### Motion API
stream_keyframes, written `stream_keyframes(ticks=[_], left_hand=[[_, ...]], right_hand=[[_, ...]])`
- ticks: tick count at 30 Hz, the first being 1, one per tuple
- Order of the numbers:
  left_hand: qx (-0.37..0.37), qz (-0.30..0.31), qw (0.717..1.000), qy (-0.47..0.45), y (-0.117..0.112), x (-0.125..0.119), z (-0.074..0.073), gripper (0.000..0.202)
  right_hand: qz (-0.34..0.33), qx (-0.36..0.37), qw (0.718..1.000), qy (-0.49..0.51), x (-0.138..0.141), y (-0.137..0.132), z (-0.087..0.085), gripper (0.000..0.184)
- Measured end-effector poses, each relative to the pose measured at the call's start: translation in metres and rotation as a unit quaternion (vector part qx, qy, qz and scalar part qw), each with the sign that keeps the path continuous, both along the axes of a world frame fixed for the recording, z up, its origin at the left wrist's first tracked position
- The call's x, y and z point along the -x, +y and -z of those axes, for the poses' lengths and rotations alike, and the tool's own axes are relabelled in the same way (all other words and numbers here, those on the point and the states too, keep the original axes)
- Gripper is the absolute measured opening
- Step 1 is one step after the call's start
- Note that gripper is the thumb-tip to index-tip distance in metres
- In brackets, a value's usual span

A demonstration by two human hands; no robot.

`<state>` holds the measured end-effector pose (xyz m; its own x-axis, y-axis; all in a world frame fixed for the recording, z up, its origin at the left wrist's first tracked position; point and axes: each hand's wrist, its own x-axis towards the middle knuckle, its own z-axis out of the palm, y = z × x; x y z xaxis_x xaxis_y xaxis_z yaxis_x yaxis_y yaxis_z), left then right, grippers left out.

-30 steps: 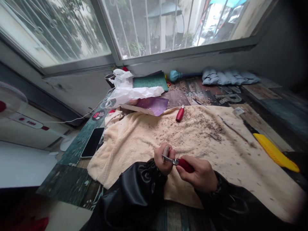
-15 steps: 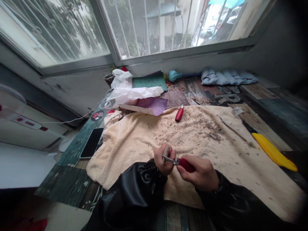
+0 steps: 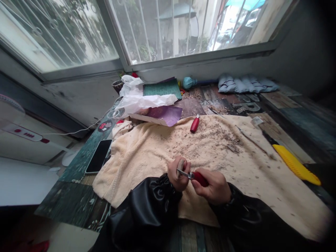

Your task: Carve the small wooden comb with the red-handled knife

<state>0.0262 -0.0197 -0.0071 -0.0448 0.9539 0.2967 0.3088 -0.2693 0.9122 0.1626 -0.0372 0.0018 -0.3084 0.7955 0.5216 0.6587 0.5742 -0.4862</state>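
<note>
My left hand (image 3: 176, 176) is closed round a small piece of wood (image 3: 180, 164), whose pale end shows above the fingers. In my right hand (image 3: 214, 187) is a carving knife (image 3: 200, 178) with a red handle and a metal ferrule. Its narrow blade points left and lies across the wood piece. Both hands are over a cream towel (image 3: 147, 150) strewn with shavings. Beyond them on the towel lies a second red-handled tool (image 3: 194, 124), its tip pointing away from me.
A phone (image 3: 99, 156) lies at the left by the towel. At the right are a thin file-like tool (image 3: 253, 140) and a yellow-handled tool (image 3: 295, 163). White plastic bags (image 3: 147, 101), purple paper (image 3: 170, 115) and a green mat (image 3: 162, 88) are at the back below the window.
My right hand has shifted slightly left with the knife, bringing its handle nearer my left hand. The left hand keeps its grip. The whole view has moved a little.
</note>
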Motion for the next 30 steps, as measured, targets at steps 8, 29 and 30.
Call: stream_keyframes(ticks=[8,29,30], left_hand=[[0.007,-0.015,0.999,-0.03,0.001,0.0,-0.001,0.029],[0.007,-0.015,0.999,-0.041,0.004,0.0,0.002,0.026],[0.008,-0.015,0.999,-0.039,0.004,0.0,0.002,0.026]], right_hand=[[-0.003,0.02,1.0,0.013,0.004,0.001,0.013,0.029],[0.0,0.01,1.0,0.02,0.011,0.005,0.008,0.033],[0.003,0.012,1.0,0.02,0.011,0.005,0.008,0.033]])
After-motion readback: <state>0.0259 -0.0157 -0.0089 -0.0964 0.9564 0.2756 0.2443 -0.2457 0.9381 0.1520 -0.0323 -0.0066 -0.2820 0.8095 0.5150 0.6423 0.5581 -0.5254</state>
